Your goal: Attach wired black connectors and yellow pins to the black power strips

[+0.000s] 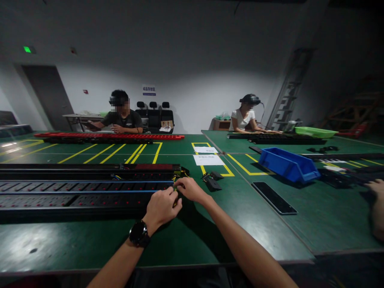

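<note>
Long black power strips (78,187) with rows of sockets and red dots lie side by side on the green table, running off to the left. My left hand (162,206), with a black watch on its wrist, is closed at the right end of the nearest strips; its fingertips and what they grip are hidden. Facing it, my right hand (189,189) pinches at the same end, where thin yellow-green wires (175,193) show between the hands. More loose wires (183,172) stick out just behind. Two small black pieces (212,181) lie to the right of my right hand.
A phone (274,198) and a blue bin (288,165) are on the right. Paper sheets (208,160) lie by yellow tape lines. Across the table, two people (126,120) sit behind a red rail (114,136) and black strips (285,140). Another person's hand (377,188) shows at the right edge.
</note>
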